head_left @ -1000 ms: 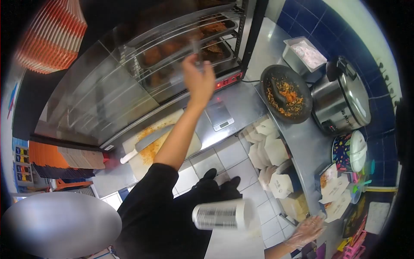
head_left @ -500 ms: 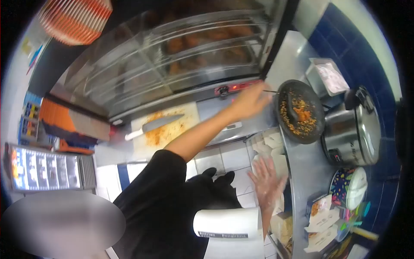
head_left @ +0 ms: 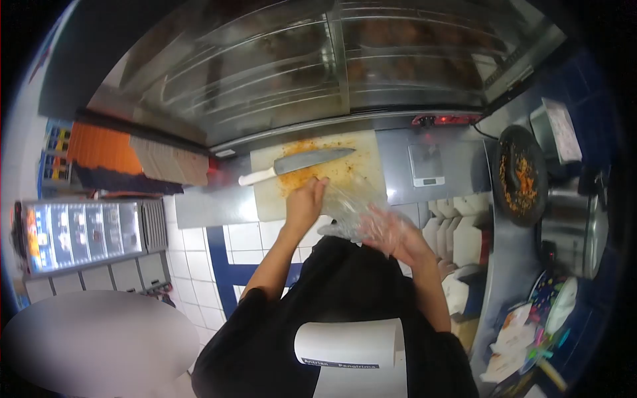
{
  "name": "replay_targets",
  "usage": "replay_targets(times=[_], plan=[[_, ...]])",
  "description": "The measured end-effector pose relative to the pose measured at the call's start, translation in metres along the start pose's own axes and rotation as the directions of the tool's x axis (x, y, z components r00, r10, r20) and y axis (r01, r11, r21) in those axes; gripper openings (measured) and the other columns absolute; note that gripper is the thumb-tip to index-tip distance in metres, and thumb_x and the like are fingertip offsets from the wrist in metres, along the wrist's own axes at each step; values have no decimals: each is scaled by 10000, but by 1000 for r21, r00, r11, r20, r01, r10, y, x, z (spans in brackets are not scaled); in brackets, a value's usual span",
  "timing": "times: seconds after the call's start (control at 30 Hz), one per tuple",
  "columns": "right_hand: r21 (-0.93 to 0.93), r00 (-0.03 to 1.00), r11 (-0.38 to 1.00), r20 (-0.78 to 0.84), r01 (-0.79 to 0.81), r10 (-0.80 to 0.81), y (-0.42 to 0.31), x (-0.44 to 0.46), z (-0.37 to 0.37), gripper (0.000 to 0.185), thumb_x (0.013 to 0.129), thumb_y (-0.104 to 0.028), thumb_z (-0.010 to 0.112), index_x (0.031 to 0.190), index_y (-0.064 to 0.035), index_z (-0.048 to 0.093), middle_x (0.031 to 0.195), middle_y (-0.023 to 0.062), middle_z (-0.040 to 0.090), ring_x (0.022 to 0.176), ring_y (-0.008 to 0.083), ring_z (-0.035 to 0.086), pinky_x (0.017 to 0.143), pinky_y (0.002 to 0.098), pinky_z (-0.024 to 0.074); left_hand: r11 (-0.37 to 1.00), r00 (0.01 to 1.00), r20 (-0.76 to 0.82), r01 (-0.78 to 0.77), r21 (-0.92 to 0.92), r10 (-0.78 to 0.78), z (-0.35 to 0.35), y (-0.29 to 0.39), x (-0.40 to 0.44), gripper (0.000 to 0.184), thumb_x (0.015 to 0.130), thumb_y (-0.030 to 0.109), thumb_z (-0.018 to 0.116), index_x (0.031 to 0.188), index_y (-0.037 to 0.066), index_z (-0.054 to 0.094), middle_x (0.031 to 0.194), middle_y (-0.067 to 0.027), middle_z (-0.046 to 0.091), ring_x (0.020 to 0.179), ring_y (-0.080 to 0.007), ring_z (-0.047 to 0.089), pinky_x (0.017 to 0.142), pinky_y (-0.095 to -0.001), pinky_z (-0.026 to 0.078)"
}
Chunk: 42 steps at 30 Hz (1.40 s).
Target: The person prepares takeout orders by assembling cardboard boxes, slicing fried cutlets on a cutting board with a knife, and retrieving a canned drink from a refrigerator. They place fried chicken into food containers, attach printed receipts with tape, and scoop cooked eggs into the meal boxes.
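A thin clear plastic glove (head_left: 345, 209) stretches between my two hands. The fingertips of my left hand (head_left: 305, 204) are pressed together on its upper left part, just in front of the cutting board (head_left: 368, 156). My right hand (head_left: 396, 235) has its fingers apart, with the plastic over and around them; exactly how far it covers them is blurred. On the board, which is stained orange, lies a large knife (head_left: 315, 159) with a white handle, just beyond my left hand.
A glass-fronted warming cabinet (head_left: 285, 132) runs behind the counter. A scale (head_left: 426, 166) stands right of the board. Farther right are a dark pan (head_left: 521, 176) with food bits, a steel cooker (head_left: 574, 229) and open cartons (head_left: 464, 232). Folded orange cartons (head_left: 103, 152) sit left.
The view has turned, shifting the pan and scale right. My left hand has come back from the cabinet and taken hold of the plastic. My gloved right hand has come up beside it.
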State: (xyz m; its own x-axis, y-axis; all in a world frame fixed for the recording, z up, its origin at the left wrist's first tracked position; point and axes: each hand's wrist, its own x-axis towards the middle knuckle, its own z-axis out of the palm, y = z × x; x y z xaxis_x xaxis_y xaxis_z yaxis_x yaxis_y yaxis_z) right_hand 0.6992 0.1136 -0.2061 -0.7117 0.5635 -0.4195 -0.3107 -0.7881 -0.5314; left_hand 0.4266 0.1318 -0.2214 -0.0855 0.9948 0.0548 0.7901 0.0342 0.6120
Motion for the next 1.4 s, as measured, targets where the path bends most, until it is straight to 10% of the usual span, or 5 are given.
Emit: replay_targets(times=[0.7, 0.83, 1.0, 1.23, 1.4], plan=[[305, 877, 897, -455, 320, -158, 17, 154, 24, 811, 972, -752, 265, 1539, -183, 374, 1314, 215, 582, 839, 193, 606, 770, 282, 500, 955, 955, 71, -292, 61, 287, -58, -192, -58, 415, 945, 92, 636, 1302, -67, 492, 1217, -294, 522, 1117, -442, 511, 973, -484, 447], [-246, 553, 901, -722, 357, -416, 27, 155, 7, 603, 1010, -483, 519, 1461, -88, 459, 1345, 191, 576, 1093, 241, 609, 926, 355, 506, 943, 958, 121, -280, 182, 261, -33, -165, -36, 412, 946, 149, 643, 1294, -31, 516, 1239, -302, 524, 1132, -444, 511, 955, -448, 463], [-685, 39, 37, -13, 728, -999, 27, -104, 161, 852, 814, -115, 796, 1517, -89, 316, 1456, 191, 472, 1330, 298, 467, 1024, 435, 455, 786, 900, -81, -326, 525, 428, -17, -73, -35, 579, 946, 285, 646, 1426, 32, 443, 1246, -266, 563, 1140, -409, 547, 1030, -613, 337], [-852, -486, -301, 499, -429, -718, 200, -357, 289, 503, 627, -113, 922, 1066, -173, 685, 1359, 226, 546, 1285, 442, 513, 1005, 501, 464, 420, 327, 355, -879, -226, 876, 90, 124, -180, 629, 921, 152, 600, 1500, 28, 389, 659, -19, 602, 719, -245, 646, 1165, -628, 189], [-670, -531, -33, 616, -742, -582, 371, -477, 330, 146, 809, -247, 821, 919, -166, 770, 1275, 96, 623, 1264, 365, 512, 868, 529, 564, 69, -122, 253, -770, -635, 960, 139, 260, -390, 804, 820, 39, 583, 1546, -40, 249, 1362, -264, 539, 1219, -395, 537, 1181, -515, 237]])
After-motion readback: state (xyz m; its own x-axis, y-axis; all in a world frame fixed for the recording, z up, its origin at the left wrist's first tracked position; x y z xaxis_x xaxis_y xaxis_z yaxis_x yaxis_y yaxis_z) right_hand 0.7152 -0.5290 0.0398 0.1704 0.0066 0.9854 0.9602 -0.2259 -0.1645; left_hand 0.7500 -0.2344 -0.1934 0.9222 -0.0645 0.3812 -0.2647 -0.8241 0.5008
